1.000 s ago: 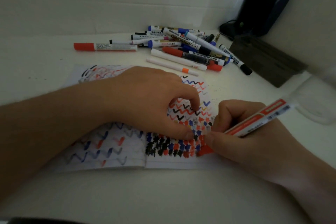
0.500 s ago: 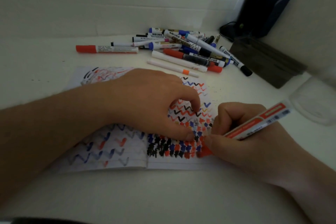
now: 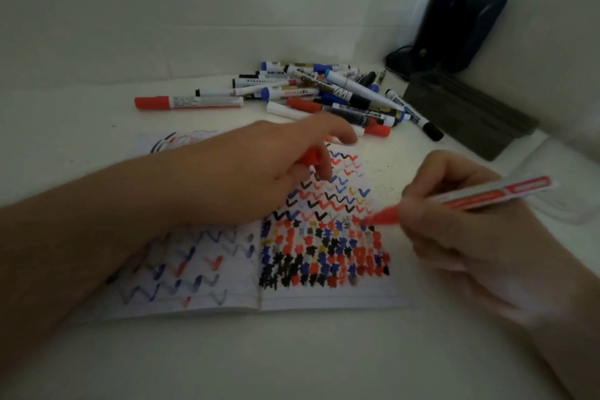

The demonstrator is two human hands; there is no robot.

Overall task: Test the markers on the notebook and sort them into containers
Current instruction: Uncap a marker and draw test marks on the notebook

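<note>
Head view, dim light: your right hand pinches a red marker, its slim white barrel banded red and its uncapped red tip just above the right page of the open notebook, which lies flat on the pale tabletop. Your left hand rests over the upper part of the notebook, the lower fingers curled round a small red cap while the forefinger reaches out, blurred, toward the heap of markers. Soft paper pages carry zigzags and blotchy dabs in red, blue, black and yellow; the left page reads fainter, and your forearm covers part of it. Beyond the notebook, smooth plastic whiteboard markers lie jumbled, white barrels with red, blue and black caps; one red-capped marker lies apart at the left. A dark rectangular box stands to the right of the heap, a black device behind it in the corner. At the right edge a clear container is faint and hard to make out.
</note>
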